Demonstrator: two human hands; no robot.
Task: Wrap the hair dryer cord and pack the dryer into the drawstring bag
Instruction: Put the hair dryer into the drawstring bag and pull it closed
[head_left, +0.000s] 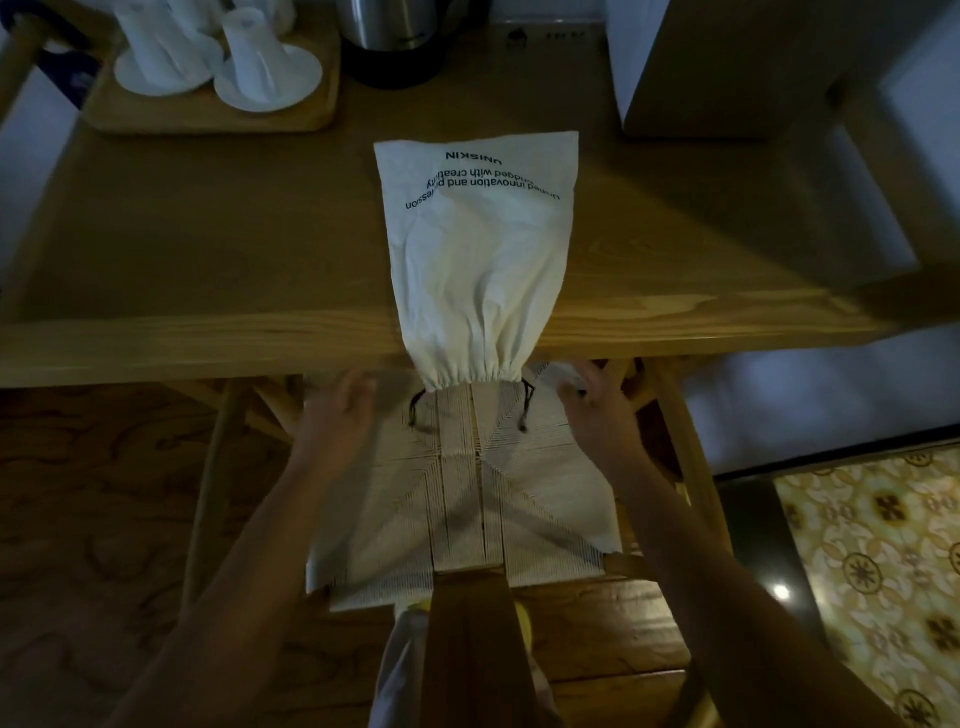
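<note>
A white drawstring bag (483, 244) with black printed text lies on the wooden table (208, 249). Its gathered mouth (475, 376) hangs over the table's front edge. A short black cord dangles loose on each side of the mouth, left cord (415, 410) and right cord (523, 410). My left hand (340, 410) hovers just left of the mouth and my right hand (597, 410) just right of it. Both are blurred, with relaxed fingers, and neither touches bag or cord. No hair dryer is visible, and the bag hides whatever is inside it.
A woven-seat stool (467, 499) stands under the table's front edge below my hands. At the back left a wooden tray (208, 117) carries white cups. A metal kettle (400, 36) stands at the back middle and a white box (701, 67) at the back right.
</note>
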